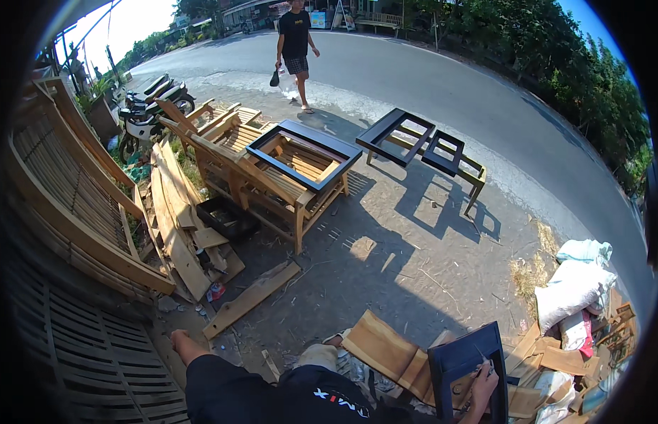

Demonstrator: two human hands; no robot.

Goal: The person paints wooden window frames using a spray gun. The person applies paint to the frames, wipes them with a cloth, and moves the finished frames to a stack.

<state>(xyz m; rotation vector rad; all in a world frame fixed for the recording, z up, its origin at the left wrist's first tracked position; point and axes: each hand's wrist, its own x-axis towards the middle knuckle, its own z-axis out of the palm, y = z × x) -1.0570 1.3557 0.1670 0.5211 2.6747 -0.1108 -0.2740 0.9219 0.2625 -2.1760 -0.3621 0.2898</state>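
Observation:
My right hand [484, 386] is closed around a slim pointed tool [480, 352], too small for me to name its kind. It is over the face of a black framed panel [440, 367], which is tilted at the lower right. The tool's tip points up along the panel. Beside the panel, wide brown wooden boards [380, 344] lie to its left. Of my left side, black clothing and a bit of bare limb show at the lower left; the left hand itself is out of sight.
A black rectangular frame [305, 184] rests on a wooden bench [298, 219]. More black frames [394, 132] lie on a low stand. Loose planks [175, 219] and a black tub [228, 218] are left; stuffed sacks [575, 291] right. A person [295, 42] walks by the road.

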